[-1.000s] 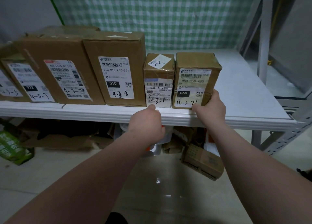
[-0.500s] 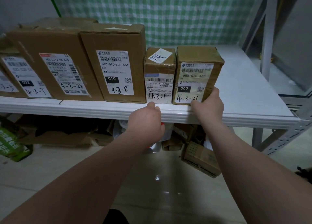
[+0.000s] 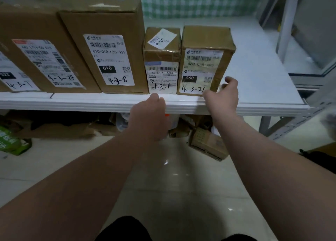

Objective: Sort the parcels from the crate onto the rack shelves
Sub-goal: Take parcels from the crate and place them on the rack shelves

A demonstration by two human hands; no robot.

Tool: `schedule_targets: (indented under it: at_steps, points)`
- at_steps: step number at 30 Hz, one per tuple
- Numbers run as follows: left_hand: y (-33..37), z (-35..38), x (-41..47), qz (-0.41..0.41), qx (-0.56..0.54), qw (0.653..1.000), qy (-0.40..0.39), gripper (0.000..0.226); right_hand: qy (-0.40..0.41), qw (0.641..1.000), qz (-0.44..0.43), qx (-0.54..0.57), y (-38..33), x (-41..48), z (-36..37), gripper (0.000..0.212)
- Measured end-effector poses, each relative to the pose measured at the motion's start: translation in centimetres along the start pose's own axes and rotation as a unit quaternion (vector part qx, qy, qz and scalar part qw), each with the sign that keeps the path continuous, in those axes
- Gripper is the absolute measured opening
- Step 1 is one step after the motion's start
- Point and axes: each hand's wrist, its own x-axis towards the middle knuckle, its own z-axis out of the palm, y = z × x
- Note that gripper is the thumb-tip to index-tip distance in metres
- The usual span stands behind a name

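Several brown parcels with white labels stand in a row on the white rack shelf. The rightmost parcel, marked 4-3-21, stands next to the smaller parcel marked 4-3-1. My right hand hovers at the lower right corner of parcel 4-3-21 with its fingers loosely spread, and it grips nothing. My left hand is curled at the shelf's front edge just below parcel 4-3-1 and holds nothing. The crate is out of view.
Left of these stand the taller parcels 4-3-8 and 4-3-24. The shelf's right part is bare. Under the shelf lie flattened cardboard, a small box and a green bag. A rack upright rises at the right.
My right hand has let go of parcel 4-3-21 and drawn slightly to the right. The view has moved closer to the shelf. My left hand stays at the shelf edge.
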Motion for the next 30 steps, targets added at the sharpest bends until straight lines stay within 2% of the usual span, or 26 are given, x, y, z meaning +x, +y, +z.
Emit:
schedule_targets:
  at_steps: [3, 5, 6, 8, 11, 13, 15, 19, 21, 25, 27, 30]
  points:
    - [-0.5, -2.6, 1.4, 0.005, -0.027, 0.989, -0.146, 0.048, -0.002, 0.996, 0.091, 0.011, -1.8, -1.6, -1.8, 0.059]
    - [-0.8, -5.7, 2.1, -0.024, -0.09, 0.959, -0.266, 0.061, -0.002, 0.99, 0.139, 0.036, -3.5, -2.9, -3.0, 0.043]
    - [-0.9, -7.2, 2.1, -0.04, -0.122, 0.947, -0.293, 0.063, -0.01, 0.987, 0.155, 0.049, -4.4, -3.8, -3.5, 0.031]
    - [-1.1, -10.3, 1.1, -0.058, -0.184, 0.934, -0.301, 0.052, -0.029, 0.98, 0.181, 0.08, -6.4, -6.0, -4.7, 0.012]
    - [-2.0, -14.6, -1.9, -0.108, -0.269, 0.902, -0.32, 0.03, -0.055, 0.968, 0.221, 0.106, -9.4, -10.4, -6.8, 0.014]
    - [-3.1, -18.1, -4.1, -0.154, -0.338, 0.872, -0.319, 0.018, -0.062, 0.966, 0.233, 0.094, -12.2, -13.2, -8.1, 0.014]
    - [-4.3, -22.2, -6.0, -0.203, -0.387, 0.85, -0.295, 0.016, -0.082, 0.962, 0.239, 0.107, -15.7, -15.6, -8.9, 0.012]
    - [-7.1, -30.0, -9.6, -0.299, -0.44, 0.821, -0.206, 0.017, -0.198, 0.944, 0.227, 0.133, -22.8, -19.7, -8.6, 0.012]
    - [-8.8, -33.2, -11.8, -0.338, -0.435, 0.819, -0.158, 0.022, -0.255, 0.944, 0.182, 0.103, -25.9, -21.8, -7.7, 0.014]
    - [-13.1, -38.2, -17.3, -0.393, -0.391, 0.824, -0.119, 0.023, -0.305, 0.95, 0.061, 0.019, -29.6, -26.5, -4.5, 0.014]
    - [-15.9, -39.9, -20.4, -0.419, -0.362, 0.825, -0.111, 0.025, -0.331, 0.942, 0.048, 0.016, -30.6, -29.5, -2.8, 0.014]
    - [-20.2, -41.7, -25.5, -0.473, -0.352, 0.803, -0.085, 0.024, -0.365, 0.93, 0.034, -0.021, -31.7, -34.5, 0.0, 0.015]
